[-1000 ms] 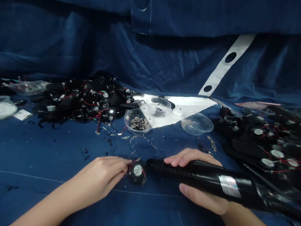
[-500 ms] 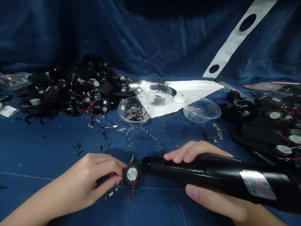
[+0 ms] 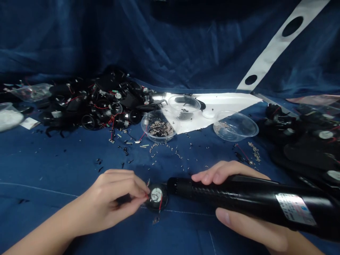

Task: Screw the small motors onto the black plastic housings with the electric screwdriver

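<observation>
In the head view, a round black motor housing [image 3: 165,199] with a white disc in its middle lies on the blue cloth. Fingertips of my left hand [image 3: 114,198] are pinched on a red wire [image 3: 146,195] at the housing's left edge. Another red wire, ending in a small connector [image 3: 156,220], trails from its front. My right hand [image 3: 236,173] is wrapped around a thick black electric screwdriver [image 3: 239,194], held nearly level. Its nose points left at the housing's right side; I cannot tell whether the bit touches a screw.
Behind my hands stand clear plastic bowls: one of mixed screws [image 3: 159,140], another [image 3: 236,136] and a third [image 3: 184,104] on white paper [image 3: 212,118]. Loose screws litter the cloth. Black parts pile up at left [image 3: 106,95] and right [image 3: 300,148].
The whole view has shifted slightly, so things sit farther right. My left fingers have closed in on the red wire, whose loose end no longer shows. The screwdriver stays beside the housing.
</observation>
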Demonstrator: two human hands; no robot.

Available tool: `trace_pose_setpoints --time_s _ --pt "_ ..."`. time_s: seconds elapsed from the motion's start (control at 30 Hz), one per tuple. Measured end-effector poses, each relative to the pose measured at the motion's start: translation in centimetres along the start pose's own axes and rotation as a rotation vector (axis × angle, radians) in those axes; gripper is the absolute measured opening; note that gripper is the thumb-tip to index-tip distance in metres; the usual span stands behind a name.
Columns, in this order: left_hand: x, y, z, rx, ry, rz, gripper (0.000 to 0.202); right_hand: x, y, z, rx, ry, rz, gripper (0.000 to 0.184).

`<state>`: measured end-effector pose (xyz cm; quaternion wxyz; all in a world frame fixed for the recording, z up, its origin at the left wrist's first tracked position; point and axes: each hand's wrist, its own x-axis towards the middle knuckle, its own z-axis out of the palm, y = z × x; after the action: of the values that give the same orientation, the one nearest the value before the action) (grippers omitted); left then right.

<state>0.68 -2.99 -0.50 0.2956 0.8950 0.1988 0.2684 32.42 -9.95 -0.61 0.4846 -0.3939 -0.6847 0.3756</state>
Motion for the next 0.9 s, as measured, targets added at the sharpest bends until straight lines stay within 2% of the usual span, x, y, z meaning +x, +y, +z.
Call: trace_pose_setpoints --time_s 0.13,0.33,0.53,0.63,0.77,0.83,0.9 --pt "-0.1 -0.6 -0.6 0.033 0.045 -0.025 0.016 -0.2 -0.1 -0.2 -0.015 0.002 0.007 0.046" --pt "-0.2 -1.4 -1.3 0.09 0.097 -0.079 0.013 0.2 -1.8 -0.1 0.017 -0.011 0.008 0.043" --pt "-0.2 -1.8 0.3 0.131 0.205 -0.08 0.012 -0.3 -2.7 1.4 0.113 0.025 0.015 0.044" --pt "0.0 -1.9 0.9 0.12 0.208 -0.052 0.012 -0.5 -3.1 1.7 0.162 -0.005 0.044 0.043" --pt "-0.1 -1.9 -0.7 0.223 0.193 0.015 0.011 -0.2 -3.1 1.4 0.196 -0.006 0.03 0.032" --pt "-0.6 -1.7 -2.1 0.301 0.218 0.036 0.011 -0.1 -2.4 1.5 0.241 0.07 0.028 0.02" --pt "-1.2 -1.3 -3.2 0.341 0.223 0.025 0.014 -0.4 -1.3 1.6 0.293 0.146 0.027 0.02"
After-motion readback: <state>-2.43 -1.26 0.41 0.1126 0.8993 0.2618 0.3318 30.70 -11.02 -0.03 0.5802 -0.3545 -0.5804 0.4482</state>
